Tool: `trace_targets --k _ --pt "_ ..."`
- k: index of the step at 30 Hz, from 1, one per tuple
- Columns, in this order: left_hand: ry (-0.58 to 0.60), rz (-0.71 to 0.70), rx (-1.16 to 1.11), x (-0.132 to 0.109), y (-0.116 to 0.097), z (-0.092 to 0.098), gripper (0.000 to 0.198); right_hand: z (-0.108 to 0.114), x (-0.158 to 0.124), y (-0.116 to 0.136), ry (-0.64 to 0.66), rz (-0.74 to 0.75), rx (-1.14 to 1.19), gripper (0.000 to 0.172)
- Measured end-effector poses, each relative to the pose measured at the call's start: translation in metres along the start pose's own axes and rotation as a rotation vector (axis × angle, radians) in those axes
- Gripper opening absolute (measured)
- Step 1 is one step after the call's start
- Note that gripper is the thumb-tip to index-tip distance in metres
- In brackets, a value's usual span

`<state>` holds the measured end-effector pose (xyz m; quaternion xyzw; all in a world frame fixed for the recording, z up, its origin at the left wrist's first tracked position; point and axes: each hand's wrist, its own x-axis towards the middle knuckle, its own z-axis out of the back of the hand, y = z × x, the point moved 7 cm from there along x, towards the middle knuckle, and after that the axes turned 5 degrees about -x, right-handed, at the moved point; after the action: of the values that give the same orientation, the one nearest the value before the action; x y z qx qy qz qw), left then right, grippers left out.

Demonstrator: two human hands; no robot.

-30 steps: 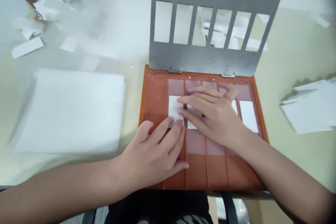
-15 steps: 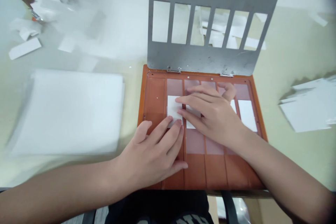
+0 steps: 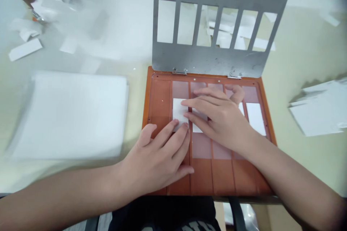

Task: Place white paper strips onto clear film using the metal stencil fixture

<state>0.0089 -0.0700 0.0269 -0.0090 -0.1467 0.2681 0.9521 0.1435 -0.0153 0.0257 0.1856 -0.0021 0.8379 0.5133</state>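
An orange-brown tray (image 3: pixel 159 101) with long slots lies before me, its grey metal lid (image 3: pixel 206 59) hinged upright at the back. Several translucent pinkish strips (image 3: pixel 201 146) lie along the slots. Across the leftmost strip sits a small white rectangle (image 3: pixel 179 106). My left hand (image 3: pixel 162 155) rests its fingertips on that rectangle's lower edge, fingers spread. From the right, my right hand (image 3: pixel 223 115) touches the rectangle's right side with its fingertips, fingers apart. It partly hides another white rectangle (image 3: pixel 199 124) beneath it. A further white rectangle (image 3: pixel 255 118) lies in the rightmost slot.
A stack of white sheets (image 3: pixel 73 115) lies left of the tray. On the right is a pile of white cards (image 3: pixel 322 108). Clear plastic film (image 3: pixel 100 25) and paper scraps (image 3: pixel 25 49) cover the back left. More white pieces show through the lid's windows.
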Motion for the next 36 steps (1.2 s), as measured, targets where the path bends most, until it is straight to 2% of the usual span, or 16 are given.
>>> trace_targets --k 10,16,18,25,29,32,36 --pt "0.004 -0.001 -0.011 0.002 0.001 0.0 0.052 0.0 0.001 -0.003 0.009 0.01 -0.018 0.015" --pt "-0.004 -0.004 -0.029 0.002 0.0 0.001 0.052 -0.009 0.004 -0.008 0.098 -0.051 -0.079 0.04" --pt "-0.012 -0.006 -0.034 0.001 0.0 0.001 0.051 -0.01 0.005 -0.007 0.111 -0.052 -0.082 0.042" --pt "-0.023 -0.001 -0.01 0.004 0.0 0.004 0.05 -0.003 0.007 -0.004 -0.001 0.012 0.006 0.028" --pt "-0.022 0.004 0.004 0.003 -0.001 0.002 0.05 0.002 0.009 -0.003 -0.134 0.075 0.14 0.031" --pt "-0.045 -0.009 0.004 0.002 -0.001 0.001 0.05 0.003 0.01 -0.007 -0.211 0.042 0.227 0.036" --pt "-0.058 -0.009 -0.001 0.001 -0.001 0.002 0.051 0.004 0.009 -0.006 -0.225 0.027 0.234 0.018"
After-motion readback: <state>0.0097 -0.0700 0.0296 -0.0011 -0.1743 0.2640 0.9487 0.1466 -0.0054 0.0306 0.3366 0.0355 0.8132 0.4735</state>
